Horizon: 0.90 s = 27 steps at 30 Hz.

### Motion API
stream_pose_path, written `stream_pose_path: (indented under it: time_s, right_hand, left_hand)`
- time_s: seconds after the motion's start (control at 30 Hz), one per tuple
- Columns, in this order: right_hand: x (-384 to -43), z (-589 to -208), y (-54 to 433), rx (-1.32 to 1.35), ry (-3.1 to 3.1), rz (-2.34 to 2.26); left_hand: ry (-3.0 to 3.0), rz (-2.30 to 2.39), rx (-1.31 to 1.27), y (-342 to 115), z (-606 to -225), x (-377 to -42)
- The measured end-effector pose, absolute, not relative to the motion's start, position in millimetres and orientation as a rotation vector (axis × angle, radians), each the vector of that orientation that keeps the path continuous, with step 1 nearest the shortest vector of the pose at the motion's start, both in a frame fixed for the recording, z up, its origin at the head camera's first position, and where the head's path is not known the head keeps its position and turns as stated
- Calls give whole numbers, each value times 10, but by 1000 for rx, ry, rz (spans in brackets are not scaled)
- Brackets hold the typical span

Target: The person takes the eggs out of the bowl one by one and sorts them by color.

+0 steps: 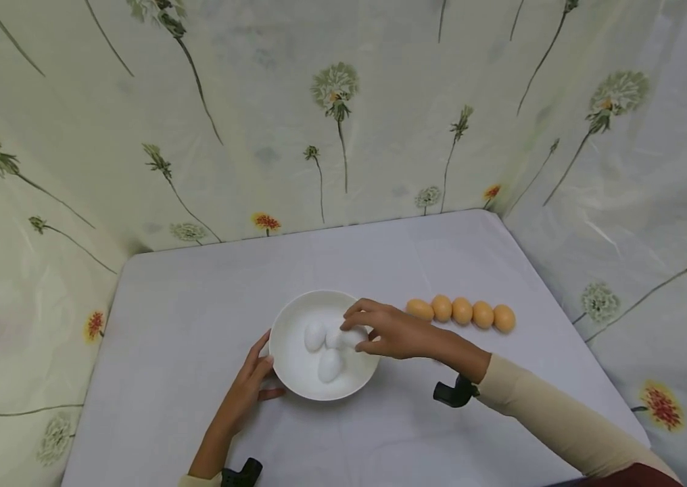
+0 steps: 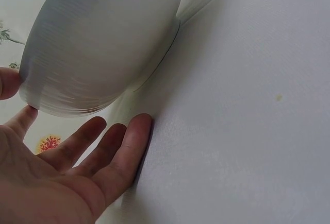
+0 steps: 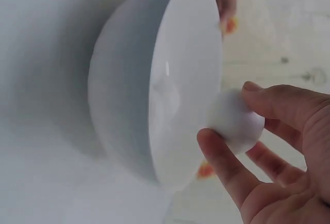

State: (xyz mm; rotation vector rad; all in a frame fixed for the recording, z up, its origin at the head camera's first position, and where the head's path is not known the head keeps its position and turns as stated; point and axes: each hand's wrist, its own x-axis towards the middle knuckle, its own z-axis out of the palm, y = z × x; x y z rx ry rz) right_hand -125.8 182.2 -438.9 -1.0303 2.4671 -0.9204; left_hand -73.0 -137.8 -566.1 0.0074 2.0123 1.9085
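Observation:
A white bowl [image 1: 295,382] stands on the table with three white eggs [image 1: 330,366] lying together inside it. My right hand [image 1: 395,331] reaches over the bowl's right rim. Its thumb and fingertips pinch another white egg [image 3: 237,121], held at the bowl's opening in the right wrist view. At the bowl's left side, my left hand [image 1: 246,389] touches the outer wall near the rim with its thumb and one finger. The other fingers [image 2: 126,154] of that hand are spread, loosely bent and apart from the bowl, low by the tabletop.
A row of several brown eggs [image 1: 462,311] lies on the table right of the bowl, beyond my right forearm. White cloth covers the table [image 1: 197,297]. Flower-patterned curtains [image 1: 270,135] hang along its back and both sides.

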Motion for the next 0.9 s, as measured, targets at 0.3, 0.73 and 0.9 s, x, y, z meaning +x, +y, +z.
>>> stream_pose_path:
  time_s: [0.3, 0.73, 0.9]
  right_hand:
    - [-1245, -4185, 2563, -800, 2639, -1039]
    - [-1023, -4399, 3248, -592, 2778, -965]
    - [-953, -4511, 3385, -507, 2814, -922]
  left_hand:
    - [2003, 1918, 24, -1382, -5656, -727]
    - [1999, 1921, 46, -1380, -5656, -732]
    - [2000, 1919, 50, -1381, -5668, -736]
